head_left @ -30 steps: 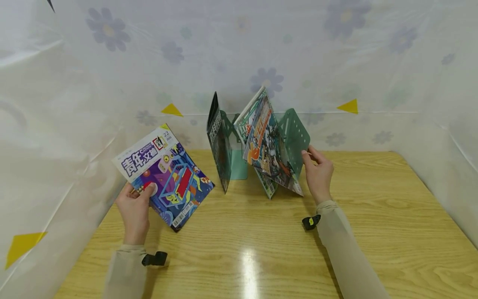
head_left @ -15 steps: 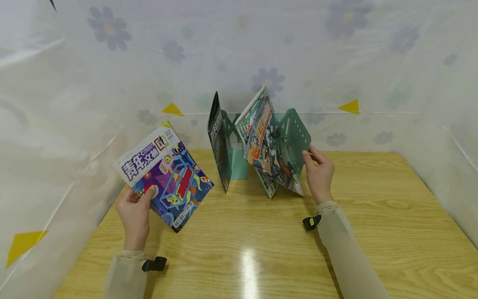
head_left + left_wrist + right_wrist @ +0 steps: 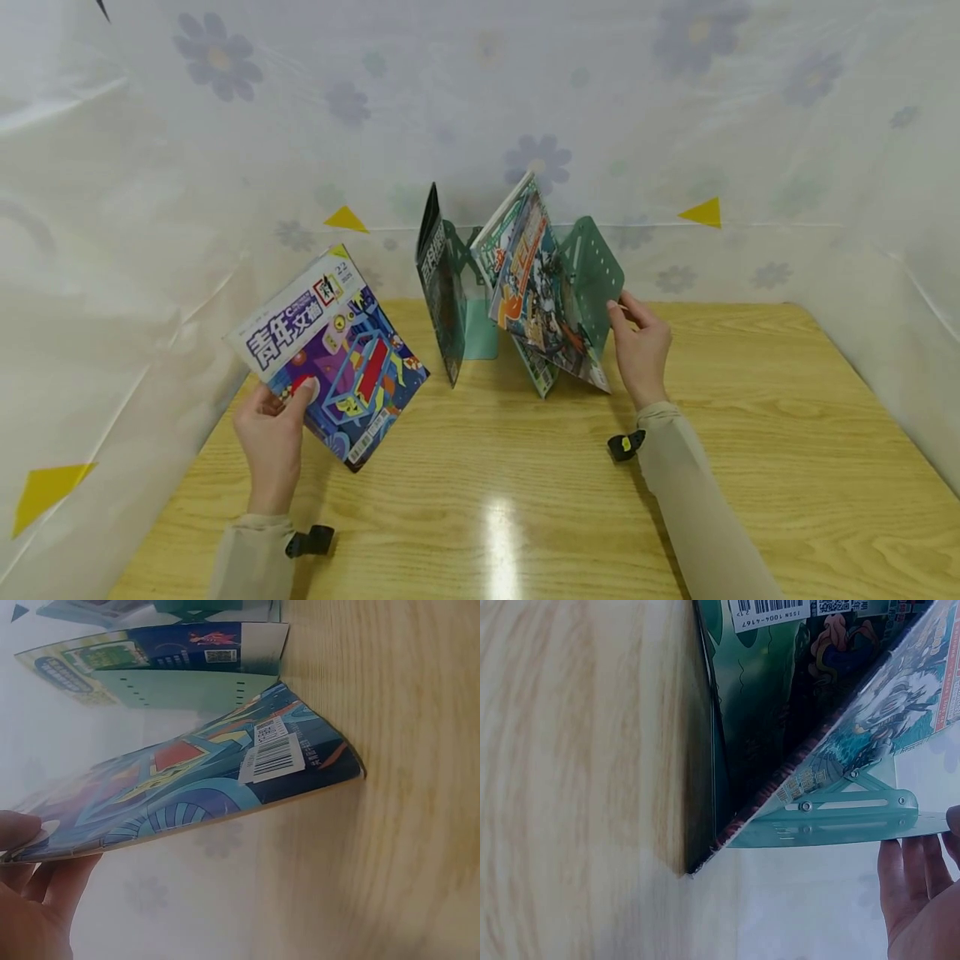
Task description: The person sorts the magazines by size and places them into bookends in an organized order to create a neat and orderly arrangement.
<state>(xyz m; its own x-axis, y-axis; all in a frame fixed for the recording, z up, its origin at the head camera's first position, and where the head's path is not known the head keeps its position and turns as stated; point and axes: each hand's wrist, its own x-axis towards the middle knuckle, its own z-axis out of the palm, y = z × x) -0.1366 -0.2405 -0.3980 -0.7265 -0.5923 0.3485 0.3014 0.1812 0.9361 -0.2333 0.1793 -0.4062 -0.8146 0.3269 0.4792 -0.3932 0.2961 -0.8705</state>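
Note:
In the head view my left hand [image 3: 272, 442] grips a purple and blue magazine [image 3: 360, 358] by its left edge, thumb on the cover. That magazine is tilted, its lower corner close over the table in the left wrist view. My right hand [image 3: 642, 350] pinches the right panel of a green metal bookend [image 3: 597, 271], thumb on one side and fingers on the other. Inside it, a magazine with an orange title [image 3: 532, 292] leans to the right over a green-and-white magazine [image 3: 495, 237]. A dark magazine [image 3: 441, 300] stands at the bookend's left side.
The wood-grain table [image 3: 480, 467] runs under both arms. Behind it hangs a pale flowered sheet [image 3: 465, 100] with yellow tape triangles [image 3: 701, 213]. The bookend's base plate [image 3: 480, 329] shows between the standing magazines.
My left hand has dropped slightly toward me, and the magazine it holds has shifted down a little with it. The right hand and the bookend have stayed in place.

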